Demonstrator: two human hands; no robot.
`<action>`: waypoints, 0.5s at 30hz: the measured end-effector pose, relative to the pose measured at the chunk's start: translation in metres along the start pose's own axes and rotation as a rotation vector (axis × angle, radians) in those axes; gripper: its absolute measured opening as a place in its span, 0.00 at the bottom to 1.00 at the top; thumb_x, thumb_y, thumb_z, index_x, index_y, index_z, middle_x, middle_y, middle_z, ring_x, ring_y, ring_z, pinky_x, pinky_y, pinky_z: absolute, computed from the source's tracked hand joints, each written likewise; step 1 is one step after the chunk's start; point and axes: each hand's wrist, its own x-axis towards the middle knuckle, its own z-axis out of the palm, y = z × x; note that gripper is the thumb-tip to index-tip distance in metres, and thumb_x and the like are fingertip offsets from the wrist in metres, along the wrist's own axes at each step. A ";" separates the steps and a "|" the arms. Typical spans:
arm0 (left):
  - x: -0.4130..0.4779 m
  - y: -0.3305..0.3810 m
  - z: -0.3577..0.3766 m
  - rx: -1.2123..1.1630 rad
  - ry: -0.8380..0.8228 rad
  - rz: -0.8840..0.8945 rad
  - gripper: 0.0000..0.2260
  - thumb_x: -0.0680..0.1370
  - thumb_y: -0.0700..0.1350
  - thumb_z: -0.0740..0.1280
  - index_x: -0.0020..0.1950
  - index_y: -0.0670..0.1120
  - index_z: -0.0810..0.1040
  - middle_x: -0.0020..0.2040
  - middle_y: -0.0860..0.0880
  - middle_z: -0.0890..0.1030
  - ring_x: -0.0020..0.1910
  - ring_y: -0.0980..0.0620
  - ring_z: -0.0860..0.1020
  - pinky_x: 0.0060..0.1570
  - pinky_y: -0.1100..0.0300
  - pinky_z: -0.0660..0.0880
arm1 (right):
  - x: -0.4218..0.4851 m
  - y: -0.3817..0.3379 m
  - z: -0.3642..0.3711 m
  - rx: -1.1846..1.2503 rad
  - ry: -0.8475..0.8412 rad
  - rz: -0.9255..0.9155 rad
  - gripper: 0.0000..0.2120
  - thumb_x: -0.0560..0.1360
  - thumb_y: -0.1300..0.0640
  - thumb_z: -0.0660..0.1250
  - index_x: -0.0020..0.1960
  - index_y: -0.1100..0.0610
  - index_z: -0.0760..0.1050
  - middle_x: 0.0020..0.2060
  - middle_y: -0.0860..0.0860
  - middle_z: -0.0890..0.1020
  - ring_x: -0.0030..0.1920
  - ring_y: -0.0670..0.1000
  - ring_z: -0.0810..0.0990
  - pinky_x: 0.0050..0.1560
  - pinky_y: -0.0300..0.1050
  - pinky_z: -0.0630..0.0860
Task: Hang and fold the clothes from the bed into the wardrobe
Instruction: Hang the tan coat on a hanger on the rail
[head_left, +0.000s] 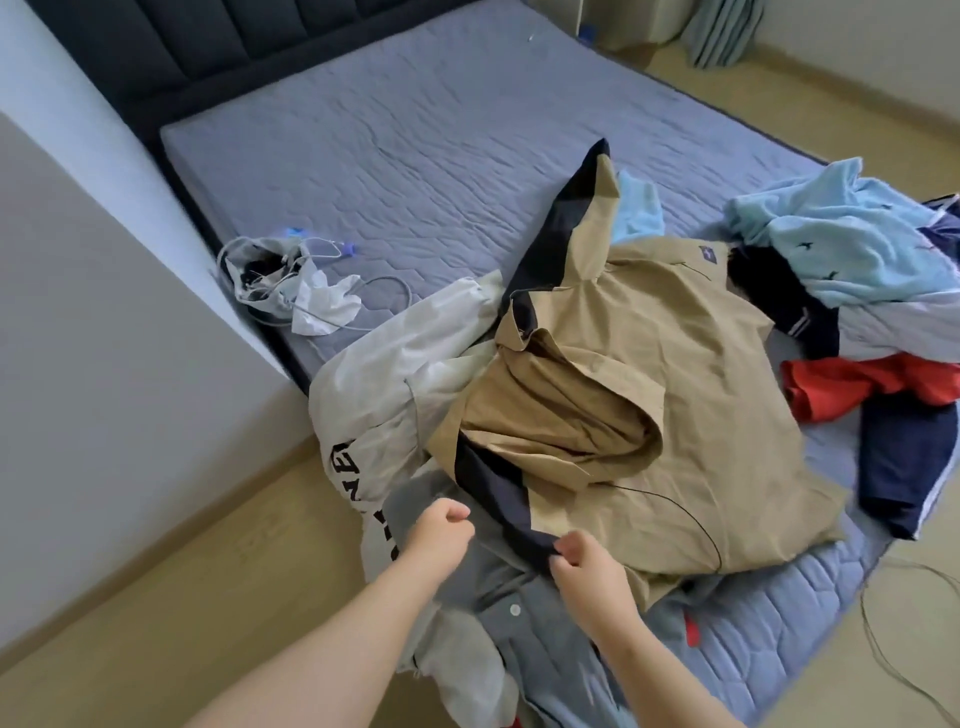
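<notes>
- Head view: a tan jacket (649, 389) with navy panels is spread over the foot end of the bed (415, 156), on top of other clothes.
- Right hand (587, 564): grip closed, with the fingers (566, 545) curled on the navy hem of the tan jacket at its near edge.
- Left hand (444, 525): grip curled into a fist just beside the jacket's near-left corner, over a grey buttoned shirt (498, 597). Whether any cloth is pinched cannot be told.
- A white garment (395, 374) with black lettering is seen to the left of the jacket, partly under it and hanging over the bed's edge.
- Further clothes are piled at the right edge of the bed: a light blue garment (852, 244), a red garment (857, 384) and a navy garment (904, 467).
- A tangle of cables and white cloth (280, 286) is noted near the left edge of the mattress, well apart from both hands.
- A dark padded headboard (208, 52) is seen at the far end of the bed.
</notes>
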 end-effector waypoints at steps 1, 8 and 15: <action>0.011 0.007 0.007 -0.067 0.011 -0.063 0.12 0.76 0.43 0.61 0.59 0.49 0.73 0.51 0.49 0.76 0.46 0.48 0.76 0.45 0.57 0.73 | 0.014 0.001 -0.004 -0.002 -0.007 0.014 0.10 0.76 0.58 0.59 0.56 0.54 0.73 0.48 0.49 0.76 0.45 0.48 0.71 0.41 0.40 0.65; 0.075 0.040 0.052 -0.706 -0.095 -0.387 0.36 0.72 0.52 0.70 0.75 0.49 0.57 0.74 0.48 0.62 0.71 0.46 0.63 0.71 0.48 0.59 | 0.079 0.014 -0.013 0.087 -0.056 0.096 0.11 0.76 0.57 0.59 0.58 0.53 0.71 0.50 0.49 0.76 0.48 0.50 0.74 0.46 0.40 0.69; 0.090 0.041 0.064 -0.689 0.054 -0.326 0.35 0.74 0.32 0.66 0.75 0.51 0.55 0.70 0.44 0.68 0.62 0.42 0.72 0.55 0.47 0.74 | 0.093 0.017 -0.015 0.223 -0.019 0.108 0.19 0.75 0.59 0.59 0.66 0.51 0.64 0.49 0.49 0.76 0.46 0.50 0.76 0.48 0.44 0.73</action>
